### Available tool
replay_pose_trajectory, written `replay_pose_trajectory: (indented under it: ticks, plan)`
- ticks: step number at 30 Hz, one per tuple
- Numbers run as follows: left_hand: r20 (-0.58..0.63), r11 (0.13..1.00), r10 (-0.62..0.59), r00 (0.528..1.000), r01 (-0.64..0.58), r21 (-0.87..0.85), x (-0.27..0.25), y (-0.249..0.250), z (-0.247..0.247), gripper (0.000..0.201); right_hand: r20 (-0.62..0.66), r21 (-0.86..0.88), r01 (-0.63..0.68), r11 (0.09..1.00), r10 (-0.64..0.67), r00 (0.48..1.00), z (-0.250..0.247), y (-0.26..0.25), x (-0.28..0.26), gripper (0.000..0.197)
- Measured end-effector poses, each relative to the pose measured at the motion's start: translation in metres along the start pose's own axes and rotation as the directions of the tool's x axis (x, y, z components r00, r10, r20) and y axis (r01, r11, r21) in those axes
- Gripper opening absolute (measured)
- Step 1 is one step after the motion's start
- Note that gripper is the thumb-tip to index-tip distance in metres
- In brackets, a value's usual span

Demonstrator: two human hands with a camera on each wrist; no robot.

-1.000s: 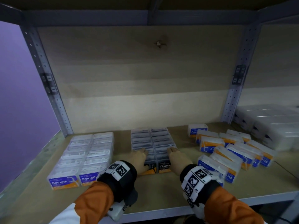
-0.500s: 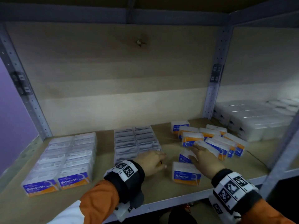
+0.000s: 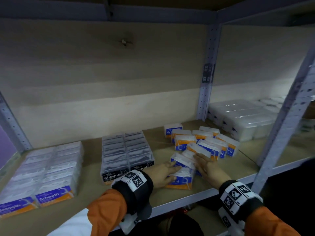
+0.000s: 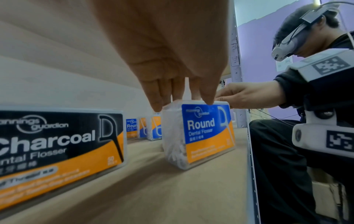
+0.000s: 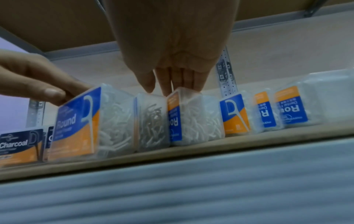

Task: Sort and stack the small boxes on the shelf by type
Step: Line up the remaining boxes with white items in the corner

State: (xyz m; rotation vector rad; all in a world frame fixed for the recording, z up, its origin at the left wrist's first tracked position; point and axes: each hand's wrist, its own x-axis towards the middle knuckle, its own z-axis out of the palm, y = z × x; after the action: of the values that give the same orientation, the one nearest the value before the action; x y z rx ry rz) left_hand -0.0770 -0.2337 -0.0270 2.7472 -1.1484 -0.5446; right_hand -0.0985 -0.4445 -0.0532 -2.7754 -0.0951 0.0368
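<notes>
Now Round box [image 3: 180, 180] under left grip [image 3: 162, 174] fingertips.

A pale wooden back panel [image 3: 102, 82] closes the rear, lighter in its lower band, with one dark knot [image 3: 125, 42] in the upper part. A grey metal beam [image 3: 153, 14] runs across the top. A grey perforated metal post [image 3: 205, 99] stands upright at the right rear and carries a small black clip [image 3: 207, 73]. A similar post [image 3: 12, 126] stands at the left rear, and a third one [image 3: 281, 142] at the right front. A purple wall [image 3: 6, 147] shows beyond the left post. Right of the rear post, in the neighbouring bay, white translucent plastic containers [image 3: 238, 120] stand close together in rows.
</notes>
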Motion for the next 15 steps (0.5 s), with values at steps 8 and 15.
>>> replay_pose_trajectory:
  ticks: [8,15]
  plan:
    - [-0.023,0.999,-0.018,1.0,0.019,0.047,0.0046,0.0022,-0.0001,0.048,-0.041,0.096,0.009,0.995,-0.005,0.999,0.0087,0.0056,0.001,0.046]
    - [-0.051,0.998,-0.059,0.997,0.06,0.035,0.0093,0.0015,0.0047,0.048,-0.031,0.069,0.013,0.998,-0.011,0.999,0.0097,0.0084,0.0051,0.046]
